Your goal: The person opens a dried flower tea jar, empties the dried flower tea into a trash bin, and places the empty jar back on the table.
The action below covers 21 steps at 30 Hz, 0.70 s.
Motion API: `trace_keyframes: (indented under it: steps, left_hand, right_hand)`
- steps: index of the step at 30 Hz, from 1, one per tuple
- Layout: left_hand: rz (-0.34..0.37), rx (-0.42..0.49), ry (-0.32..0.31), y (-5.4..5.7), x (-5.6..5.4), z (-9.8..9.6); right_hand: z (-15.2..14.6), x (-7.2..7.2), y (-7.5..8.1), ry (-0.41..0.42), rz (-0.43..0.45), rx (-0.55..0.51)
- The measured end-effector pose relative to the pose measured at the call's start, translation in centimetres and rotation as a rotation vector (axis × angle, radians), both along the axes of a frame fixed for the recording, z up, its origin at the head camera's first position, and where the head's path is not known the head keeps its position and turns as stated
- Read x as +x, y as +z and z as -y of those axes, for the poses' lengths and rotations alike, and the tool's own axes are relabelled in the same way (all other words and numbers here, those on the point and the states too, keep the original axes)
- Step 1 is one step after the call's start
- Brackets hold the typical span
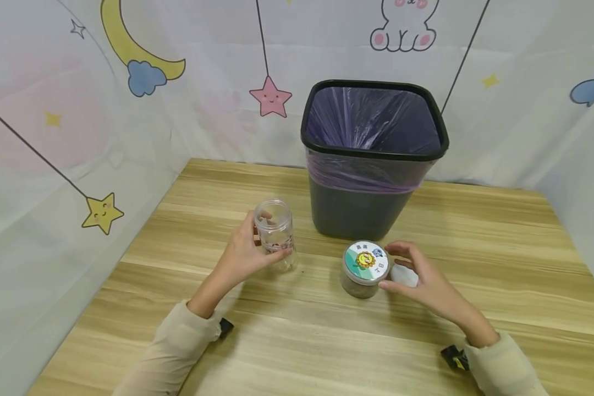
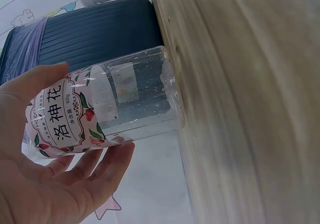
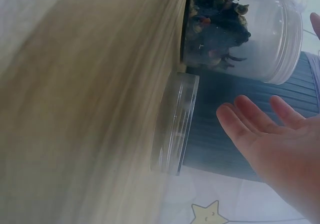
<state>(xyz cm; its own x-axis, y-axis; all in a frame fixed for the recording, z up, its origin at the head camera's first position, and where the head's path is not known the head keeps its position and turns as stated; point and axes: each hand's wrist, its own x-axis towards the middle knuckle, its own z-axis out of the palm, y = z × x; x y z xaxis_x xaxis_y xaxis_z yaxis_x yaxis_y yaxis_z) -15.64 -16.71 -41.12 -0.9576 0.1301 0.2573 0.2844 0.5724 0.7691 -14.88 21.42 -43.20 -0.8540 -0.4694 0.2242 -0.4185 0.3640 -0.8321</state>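
In my left hand (image 1: 242,247) I grip a clear plastic jar (image 1: 277,242), upright on the table and without a lid. A pink floral label (image 2: 62,116) wraps its upper part; only small specks show inside. My right hand (image 1: 425,283) is beside a second, shorter jar (image 1: 358,283), fingers spread and apart from it in the right wrist view. That jar has a sunflower picture on its top (image 1: 366,261), and dark dried pieces (image 3: 220,24) inside. A clear round lid (image 3: 175,124) lies on the table by this jar, partly hidden by my right hand in the head view.
A dark bin (image 1: 356,209) with a purple liner (image 1: 361,170) stands at the back of the wooden table (image 1: 297,352), behind both jars. A printed cloth (image 1: 218,66) hangs around the table's back and sides.
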Motion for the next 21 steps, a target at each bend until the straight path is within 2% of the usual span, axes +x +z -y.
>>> trace_keyframes:
  steps: [11,21]
  left_hand:
    - [0.015,0.013,0.004,-0.53,0.21,-0.18]
    - [0.040,-0.007,-0.027,-0.89,0.54,0.07]
  right_hand:
    - [0.04,-0.14,0.06,-0.009,-0.002,0.025]
    - [0.13,-0.14,0.06,-0.017,-0.002,0.042]
